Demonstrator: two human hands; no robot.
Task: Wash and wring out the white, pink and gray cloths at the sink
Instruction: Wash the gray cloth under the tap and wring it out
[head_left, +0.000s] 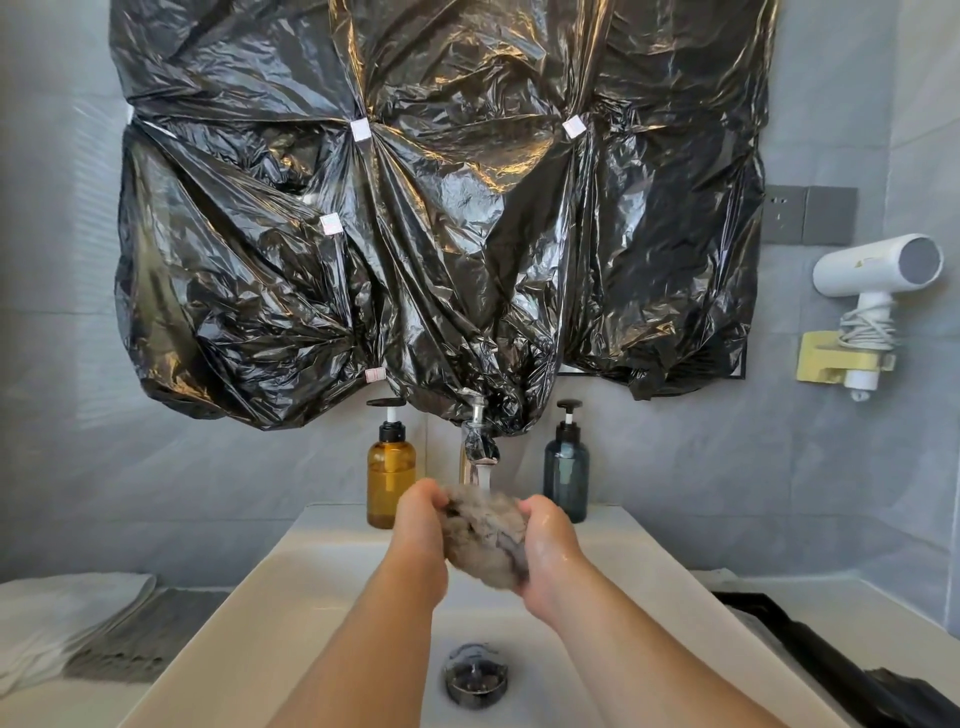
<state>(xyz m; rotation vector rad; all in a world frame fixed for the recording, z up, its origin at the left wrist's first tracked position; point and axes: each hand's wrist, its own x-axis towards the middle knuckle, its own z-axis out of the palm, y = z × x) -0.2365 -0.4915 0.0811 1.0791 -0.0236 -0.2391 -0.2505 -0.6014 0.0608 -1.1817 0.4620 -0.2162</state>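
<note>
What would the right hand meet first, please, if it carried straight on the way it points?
The right hand would probably meet the tap first, just beyond the gray cloth it grips, though depth is unclear.

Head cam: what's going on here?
A person is washing a bunched gray fuzzy cloth at the white rectangular sink. The left hand and right hand both grip it, squeezing it under water running from the chrome faucet. A folded white cloth lies on the counter to the left of the sink, untouched.
</note>
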